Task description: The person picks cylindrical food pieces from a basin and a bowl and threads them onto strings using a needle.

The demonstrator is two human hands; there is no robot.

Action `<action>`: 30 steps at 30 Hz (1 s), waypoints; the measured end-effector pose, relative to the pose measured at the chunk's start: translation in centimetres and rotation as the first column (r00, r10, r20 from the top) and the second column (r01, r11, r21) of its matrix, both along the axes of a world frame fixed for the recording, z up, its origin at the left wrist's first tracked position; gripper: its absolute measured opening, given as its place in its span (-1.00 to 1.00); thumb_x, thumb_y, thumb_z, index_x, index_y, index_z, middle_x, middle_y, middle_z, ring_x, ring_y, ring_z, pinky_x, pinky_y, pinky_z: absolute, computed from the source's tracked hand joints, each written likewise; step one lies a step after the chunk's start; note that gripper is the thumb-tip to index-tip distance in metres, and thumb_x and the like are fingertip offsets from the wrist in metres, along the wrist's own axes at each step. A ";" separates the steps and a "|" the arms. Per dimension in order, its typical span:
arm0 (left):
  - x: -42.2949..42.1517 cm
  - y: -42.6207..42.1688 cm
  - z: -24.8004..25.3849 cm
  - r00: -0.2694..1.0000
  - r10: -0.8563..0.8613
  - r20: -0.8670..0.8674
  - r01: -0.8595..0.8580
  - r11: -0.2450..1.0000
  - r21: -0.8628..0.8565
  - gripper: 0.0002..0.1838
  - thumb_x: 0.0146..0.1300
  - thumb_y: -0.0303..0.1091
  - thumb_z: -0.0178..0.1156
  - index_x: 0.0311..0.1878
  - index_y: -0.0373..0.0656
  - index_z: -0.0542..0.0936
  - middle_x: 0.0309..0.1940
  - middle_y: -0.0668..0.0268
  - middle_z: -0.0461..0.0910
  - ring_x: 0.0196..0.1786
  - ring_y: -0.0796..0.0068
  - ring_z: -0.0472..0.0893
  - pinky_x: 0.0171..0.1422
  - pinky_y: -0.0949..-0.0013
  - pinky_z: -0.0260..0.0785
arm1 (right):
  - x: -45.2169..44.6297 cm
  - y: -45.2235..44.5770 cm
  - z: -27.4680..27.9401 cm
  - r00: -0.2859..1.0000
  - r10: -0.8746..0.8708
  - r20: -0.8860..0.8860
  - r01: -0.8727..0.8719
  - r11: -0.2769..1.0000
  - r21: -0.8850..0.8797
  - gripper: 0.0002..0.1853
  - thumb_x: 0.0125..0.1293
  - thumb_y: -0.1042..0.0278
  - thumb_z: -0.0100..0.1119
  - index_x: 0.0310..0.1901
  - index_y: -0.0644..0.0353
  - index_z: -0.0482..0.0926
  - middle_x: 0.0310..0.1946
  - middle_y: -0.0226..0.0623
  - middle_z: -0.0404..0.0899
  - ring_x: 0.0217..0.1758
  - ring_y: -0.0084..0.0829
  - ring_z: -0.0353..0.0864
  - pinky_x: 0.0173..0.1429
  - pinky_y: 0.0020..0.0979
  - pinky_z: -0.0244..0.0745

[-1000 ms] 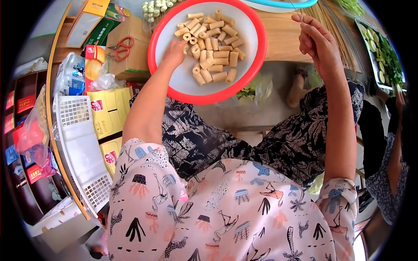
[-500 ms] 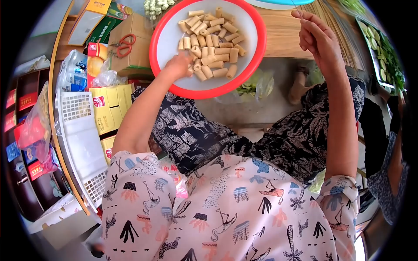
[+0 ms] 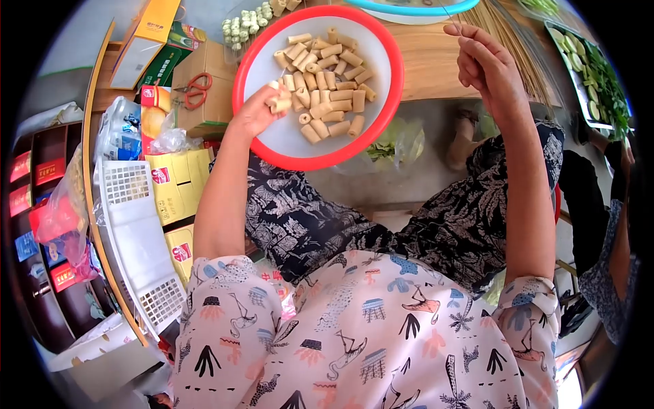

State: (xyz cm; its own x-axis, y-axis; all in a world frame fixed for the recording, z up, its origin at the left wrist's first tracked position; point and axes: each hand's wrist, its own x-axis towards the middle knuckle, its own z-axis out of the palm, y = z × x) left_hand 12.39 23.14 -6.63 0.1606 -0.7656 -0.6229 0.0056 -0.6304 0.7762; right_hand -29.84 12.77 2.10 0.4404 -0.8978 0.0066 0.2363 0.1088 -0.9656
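Note:
A red-rimmed white basin [image 3: 246,82] holds many short tan food rolls [image 3: 330,85], some showing a hole at the end. At the basin's left edge, my left hand [image 3: 257,114] is closed on a few of these rolls, lifted just above the rest. Off to the right, my right hand [image 3: 489,68] pinches a thin stick, apparently a skewer [image 3: 447,12], pointing up from the fingertips. Beyond that hand, a bundle of long thin skewers [image 3: 511,37] lies on the wooden table [image 3: 429,65].
A blue-rimmed basin [image 3: 415,9] stands at the back. Left are red scissors [image 3: 197,91] on a cardboard box [image 3: 204,58], and a white plastic rack [image 3: 133,232]. At right, a tray [image 3: 553,51] carries sliced vegetables and greens. Another person's arm [image 3: 618,255] shows at far right.
My left hand has come up and left out of the pile, now with rolls in its fingers. My right hand keeps its pinch, nearly in place. The view has shifted slightly.

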 end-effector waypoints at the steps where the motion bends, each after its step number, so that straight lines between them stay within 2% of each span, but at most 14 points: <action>1: -0.1 0.0 0.7 0.965 0.126 -0.230 -0.154 0.982 -0.108 -0.71 0.22 -0.20 0.20 -0.06 -0.13 0.52 -0.13 0.24 0.54 -0.06 0.32 0.54 0.02 0.17 0.44 | 0.0 0.0 0.0 1.000 0.002 0.005 -0.002 1.000 -0.004 -0.73 0.40 0.35 -0.03 0.02 0.29 0.53 -0.65 -0.59 0.23 -0.63 -0.72 0.13 -0.49 -0.63 0.13; 2: -0.2 -0.1 1.1 0.862 0.210 -0.461 -0.321 0.930 -0.177 -0.71 0.25 -0.21 0.18 -0.05 -0.15 0.51 -0.12 0.21 0.53 -0.05 0.28 0.54 0.03 0.15 0.44 | 0.1 0.1 0.0 1.000 -0.008 -0.006 0.008 1.000 -0.014 -0.73 0.40 0.34 -0.03 0.02 0.29 0.53 -0.65 -0.59 0.23 -0.63 -0.72 0.13 -0.50 -0.63 0.12; 3: -0.2 -0.2 1.6 0.787 0.227 -0.574 -0.383 0.909 -0.166 -0.69 0.32 -0.15 0.12 -0.09 -0.22 0.48 0.00 0.06 0.48 0.15 0.06 0.47 0.09 0.12 0.43 | 0.1 0.1 0.0 1.000 -0.019 -0.017 0.019 0.999 -0.026 -0.73 0.40 0.34 -0.02 0.02 0.29 0.53 -0.64 -0.59 0.22 -0.63 -0.72 0.12 -0.50 -0.63 0.11; 4: -0.2 -0.3 1.4 0.787 0.226 -0.575 -0.385 0.907 -0.170 -0.69 0.32 -0.15 0.12 -0.09 -0.22 0.48 0.00 0.06 0.48 0.15 0.06 0.47 0.09 0.12 0.43 | 0.2 0.2 0.1 1.000 -0.017 -0.016 0.017 0.999 -0.031 -0.73 0.40 0.34 -0.02 0.02 0.29 0.53 -0.64 -0.59 0.22 -0.63 -0.72 0.12 -0.50 -0.63 0.11; 6: -0.8 -0.5 0.7 0.607 0.297 -0.737 -0.548 0.828 -0.117 -0.68 0.34 -0.09 0.08 -0.21 -0.21 0.49 -0.07 0.08 0.51 0.13 0.06 0.47 0.12 0.02 0.41 | 0.4 0.4 0.2 0.998 -0.032 -0.046 0.032 0.999 0.008 -0.72 0.40 0.34 -0.02 0.02 0.29 0.53 -0.64 -0.59 0.21 -0.63 -0.72 0.10 -0.51 -0.62 0.10; 10: -0.7 -0.7 -1.7 0.523 0.323 -0.789 -0.596 0.800 -0.067 -0.72 0.34 -0.15 0.11 -0.31 -0.21 0.48 -0.16 0.12 0.52 0.10 0.08 0.47 0.15 -0.07 0.39 | 0.5 0.3 -0.2 1.000 -0.013 -0.027 0.013 1.000 0.007 -0.73 0.40 0.34 -0.02 0.02 0.29 0.53 -0.64 -0.59 0.21 -0.63 -0.71 0.10 -0.51 -0.62 0.10; 14: -1.9 -1.3 -3.2 0.412 0.468 -0.782 -0.739 0.674 0.014 -0.86 0.25 -0.36 0.21 -0.28 -0.21 0.49 -0.19 0.15 0.51 0.00 0.14 0.50 0.12 -0.05 0.42 | 0.5 0.2 -0.4 1.000 -0.001 -0.011 0.001 1.000 -0.006 -0.72 0.41 0.34 -0.03 0.03 0.29 0.52 -0.64 -0.59 0.20 -0.63 -0.71 0.09 -0.50 -0.62 0.10; 16: -2.4 -1.6 -4.2 0.629 0.509 -0.588 -0.681 0.726 -0.099 -0.86 0.25 -0.42 0.18 -0.16 -0.20 0.49 -0.14 0.12 0.49 -0.05 0.16 0.52 0.05 -0.01 0.46 | 0.5 0.3 -0.3 1.000 0.006 -0.012 -0.006 1.000 -0.007 -0.72 0.41 0.35 -0.03 0.03 0.30 0.52 -0.64 -0.59 0.20 -0.63 -0.71 0.09 -0.50 -0.62 0.10; 17: -2.2 -1.4 -4.4 0.656 0.480 -0.582 -0.650 0.752 -0.113 -0.76 0.24 -0.50 0.16 -0.02 -0.18 0.46 -0.11 0.08 0.48 -0.08 0.16 0.54 -0.04 0.05 0.48 | 0.5 0.3 -0.2 1.000 0.003 -0.013 -0.003 1.000 -0.013 -0.72 0.41 0.35 -0.03 0.03 0.30 0.52 -0.64 -0.59 0.19 -0.63 -0.71 0.09 -0.49 -0.62 0.10; 24: -2.8 -2.8 -5.0 0.757 0.449 -0.474 -0.557 0.823 -0.109 -0.73 0.31 -0.48 0.10 0.07 -0.21 0.46 -0.13 0.12 0.52 -0.18 0.24 0.59 -0.13 0.28 0.49 | 0.4 0.2 -0.4 1.000 0.022 -0.020 -0.023 0.999 -0.033 -0.70 0.46 0.34 -0.09 0.11 0.28 0.48 -0.61 -0.61 0.12 -0.62 -0.74 0.05 -0.46 -0.64 0.09; 26: -4.2 -3.3 -5.3 0.848 0.466 -0.251 -0.528 0.783 -0.330 -0.72 0.33 -0.39 0.13 0.07 -0.22 0.47 -0.22 0.13 0.57 -0.22 0.29 0.61 -0.15 0.34 0.50 | 0.4 0.2 -0.2 0.999 0.018 -0.032 -0.019 0.999 -0.036 -0.70 0.46 0.34 -0.09 0.10 0.28 0.48 -0.62 -0.61 0.12 -0.62 -0.74 0.05 -0.46 -0.64 0.09; 27: -5.0 -3.7 -5.5 0.848 0.467 -0.252 -0.529 0.782 -0.329 -0.72 0.33 -0.39 0.13 0.07 -0.22 0.47 -0.22 0.13 0.57 -0.22 0.29 0.61 -0.15 0.34 0.50 | 0.5 0.3 -0.2 0.999 0.017 -0.043 -0.018 0.999 -0.039 -0.70 0.46 0.34 -0.09 0.10 0.27 0.49 -0.62 -0.61 0.12 -0.62 -0.74 0.05 -0.46 -0.64 0.09; 29: -6.6 -5.1 -6.3 0.882 0.417 0.221 -0.311 0.866 -0.391 -0.60 0.25 -0.27 0.24 0.09 -0.23 0.45 -0.22 0.07 0.58 -0.20 0.19 0.62 -0.11 0.27 0.51 | 0.7 0.4 -0.1 0.999 0.018 -0.046 -0.020 0.999 -0.044 -0.71 0.46 0.34 -0.09 0.09 0.27 0.49 -0.62 -0.61 0.13 -0.62 -0.74 0.05 -0.46 -0.64 0.08; 30: -7.4 -5.6 -6.5 0.883 0.414 0.220 -0.309 0.866 -0.393 -0.60 0.25 -0.27 0.24 0.09 -0.23 0.45 -0.22 0.07 0.58 -0.20 0.19 0.62 -0.11 0.27 0.51 | 0.6 0.4 -0.1 0.999 0.015 -0.048 -0.018 0.999 -0.050 -0.72 0.46 0.34 -0.08 0.08 0.26 0.49 -0.62 -0.61 0.13 -0.63 -0.74 0.05 -0.46 -0.64 0.08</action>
State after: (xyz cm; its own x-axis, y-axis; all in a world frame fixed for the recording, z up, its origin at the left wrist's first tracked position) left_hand 5.02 17.54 -13.13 0.5983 -0.7704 -0.2201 -0.0750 -0.3273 0.9419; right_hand -29.20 13.12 2.00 0.4562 -0.8894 0.0303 0.1886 0.0634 -0.9800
